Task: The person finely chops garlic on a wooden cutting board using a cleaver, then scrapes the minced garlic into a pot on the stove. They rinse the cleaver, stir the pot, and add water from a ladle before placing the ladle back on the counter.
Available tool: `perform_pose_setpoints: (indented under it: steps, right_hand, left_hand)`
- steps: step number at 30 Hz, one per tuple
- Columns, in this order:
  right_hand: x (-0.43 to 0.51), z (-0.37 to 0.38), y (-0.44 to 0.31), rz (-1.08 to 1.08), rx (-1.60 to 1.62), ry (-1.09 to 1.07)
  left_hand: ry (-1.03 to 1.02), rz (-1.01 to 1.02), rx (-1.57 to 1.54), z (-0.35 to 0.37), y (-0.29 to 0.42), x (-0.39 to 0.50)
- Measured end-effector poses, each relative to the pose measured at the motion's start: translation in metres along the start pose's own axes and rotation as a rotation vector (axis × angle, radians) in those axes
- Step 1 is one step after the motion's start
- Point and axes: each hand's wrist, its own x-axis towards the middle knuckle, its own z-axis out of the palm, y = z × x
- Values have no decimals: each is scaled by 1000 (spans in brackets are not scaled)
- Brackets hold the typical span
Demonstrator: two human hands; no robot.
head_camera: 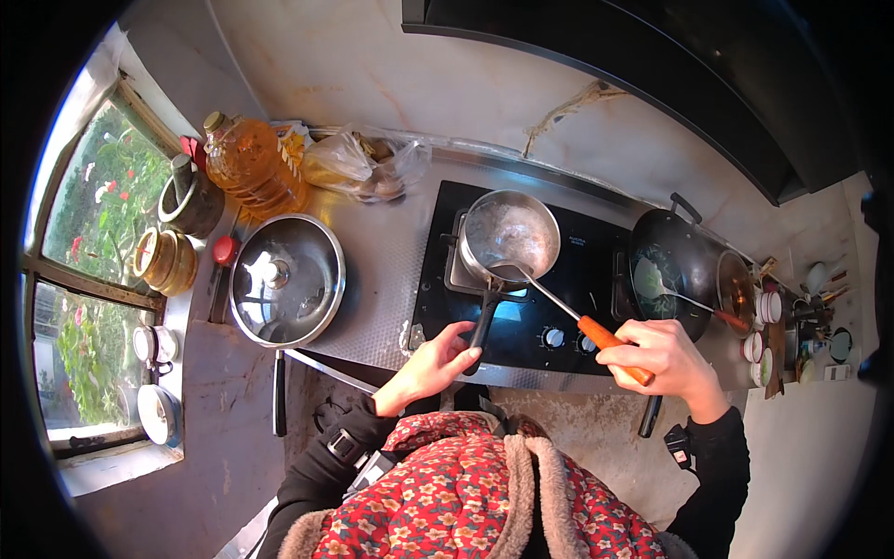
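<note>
A small metal saucepan [513, 227] with steaming, cloudy liquid sits on the left burner of the black glass gas stove [447, 307]. My left hand [447, 356] is closed around the lower end of the saucepan's black handle. My right hand [660, 356] grips the orange wooden handle of a metal ladle [559, 300], whose bowl lies at the saucepan's near rim, partly inside. On the right burner stands a dark wok [670, 251] with leafy greens in liquid and a second wooden-handled utensil [688, 300] resting in it.
Left of the stove is a lidded frying pan [288, 307], its handle jutting over the counter's edge. Behind it stand a large oil bottle [251, 161], plastic bags [363, 168] and a stone mortar [195, 202]. Bowls [768, 307] are at the far right; a black hood [594, 56] hangs above.
</note>
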Motion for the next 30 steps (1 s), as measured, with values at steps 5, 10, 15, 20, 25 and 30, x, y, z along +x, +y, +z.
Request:
perform_pose_setpoints:
  steps: [5, 10, 15, 20, 25, 30]
  right_hand:
    - [5, 22, 12, 15, -4, 82]
    - [10, 40, 28, 58, -21, 96]
    - [14, 49, 41, 57, -39, 142]
    - [11, 42, 43, 47, -119, 146]
    - [7, 20, 35, 119, -66, 121]
    - [6, 9, 40, 289, 191, 209]
  left_hand:
    - [8, 37, 19, 5, -11, 3]
    - [23, 65, 10, 6, -15, 2]
    - [26, 84, -18, 7, -15, 2]
    - [19, 63, -25, 7, -14, 1]
    - [27, 69, -25, 7, -13, 1]
    - [29, 71, -8, 6, -15, 2]
